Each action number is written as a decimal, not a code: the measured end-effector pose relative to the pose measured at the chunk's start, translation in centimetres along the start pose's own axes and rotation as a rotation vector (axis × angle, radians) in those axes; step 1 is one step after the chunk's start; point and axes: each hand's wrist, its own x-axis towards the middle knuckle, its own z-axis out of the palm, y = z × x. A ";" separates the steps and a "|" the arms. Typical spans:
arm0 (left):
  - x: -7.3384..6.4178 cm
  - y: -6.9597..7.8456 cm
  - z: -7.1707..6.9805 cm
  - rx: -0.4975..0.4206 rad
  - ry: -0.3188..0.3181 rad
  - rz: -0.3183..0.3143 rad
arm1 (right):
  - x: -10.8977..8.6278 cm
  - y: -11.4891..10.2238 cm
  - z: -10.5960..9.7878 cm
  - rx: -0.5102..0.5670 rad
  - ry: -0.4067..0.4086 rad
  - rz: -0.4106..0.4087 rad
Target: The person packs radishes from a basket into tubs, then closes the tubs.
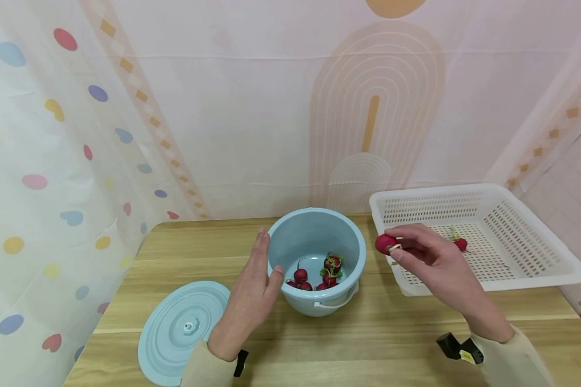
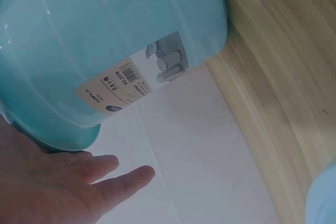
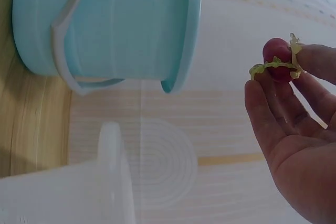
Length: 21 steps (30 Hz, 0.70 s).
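Note:
Between thumb and fingertips, my right hand (image 1: 445, 274) pinches a red radish (image 1: 384, 244) above the near left edge of a white basket. Short pale-green stems show on this radish in the right wrist view. At the left side of a light-blue bucket (image 1: 314, 236), my left hand (image 1: 249, 295) rests against the rim with its fingers extended. The bucket stands upright, and several radishes (image 1: 300, 275) with bits of green leaf lie on its bottom. A printed label (image 2: 128, 80) marks the bucket's side in the left wrist view.
The white perforated basket (image 1: 523, 281) stands on the right and has a small radish (image 1: 461, 244) in it. A round light-blue lid (image 1: 174, 333) lies on the wooden table (image 1: 310, 355) at the left, partly behind my left forearm. A patterned curtain (image 1: 242, 107) hangs behind.

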 end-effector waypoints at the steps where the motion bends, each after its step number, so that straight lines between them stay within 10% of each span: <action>1: 0.0 0.0 0.0 0.000 -0.001 -0.002 | 0.1 0.0 0.2 0.013 -0.013 0.003; 21: 0.1 0.1 -0.2 0.021 -0.009 -0.008 | 4.0 0.7 4.4 -0.189 -0.244 -0.070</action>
